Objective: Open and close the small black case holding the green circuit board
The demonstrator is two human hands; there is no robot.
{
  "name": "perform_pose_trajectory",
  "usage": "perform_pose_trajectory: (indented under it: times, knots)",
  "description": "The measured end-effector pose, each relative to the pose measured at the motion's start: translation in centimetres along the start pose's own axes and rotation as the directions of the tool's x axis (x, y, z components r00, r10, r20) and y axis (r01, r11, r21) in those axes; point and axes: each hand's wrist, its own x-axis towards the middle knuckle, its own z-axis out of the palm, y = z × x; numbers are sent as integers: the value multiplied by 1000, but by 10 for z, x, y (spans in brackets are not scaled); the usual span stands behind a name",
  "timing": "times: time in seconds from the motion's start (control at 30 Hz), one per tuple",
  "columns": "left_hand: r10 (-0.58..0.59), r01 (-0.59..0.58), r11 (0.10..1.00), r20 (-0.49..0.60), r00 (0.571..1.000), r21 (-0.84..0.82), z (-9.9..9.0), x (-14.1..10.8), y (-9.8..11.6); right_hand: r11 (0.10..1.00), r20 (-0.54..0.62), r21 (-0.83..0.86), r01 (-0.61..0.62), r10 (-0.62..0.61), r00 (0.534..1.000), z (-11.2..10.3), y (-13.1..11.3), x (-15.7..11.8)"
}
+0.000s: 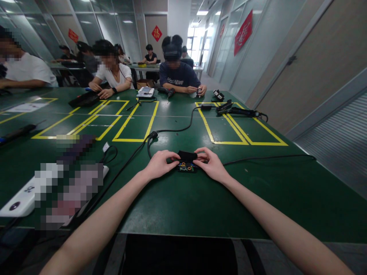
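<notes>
A small black case with an exposed circuit board (pixel 187 167) sits just right of the frame's centre, on the near part of the table, its dark cover (pixel 187 156) tilted up behind the board. The person's left hand (pixel 163 164) has thumb and fingers drawn close together at the left edge of the cover, pinching it. The right hand (pixel 212 165) grips the opposite edge in the same way, fingers curled and thumb near the board; the exact contact of the fingertips is too small to tell.

Beneath them spreads a green tabletop (pixel 177 208), smooth and faintly glossy, marked across the middle of the frame with rectangles of yellow tape (pixel 134 140). A black cable (pixel 179 130) winds over it, with a lumpy joint left of centre. At lower left lies a white casing (pixel 21 198) with rounded corners, partly blurred out.

Toward the upper middle a drill (pixel 170 93) rests beside a flat white box (pixel 146 92); a long black tool (pixel 241 112) lies at right. Co-workers sit along the far side, one in a dark shirt (pixel 179 78). Behind, glass partitions (pixel 111 32) and a red paper diamond (pixel 156 33) fill the upper frame.
</notes>
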Motion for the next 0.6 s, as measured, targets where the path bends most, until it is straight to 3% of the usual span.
perform_pose_trajectory:
  times: [0.3, 0.6]
  knots:
    - [-156, 151, 947, 8, 988, -283, 2, 1, 5, 998, -20, -38, 50, -51, 998, 1, 0, -1]
    - [-180, 185, 924, 48, 983, -335, 5, 3, -3, 996, -7, -60, 71, -72, 997, 1, 0, 0]
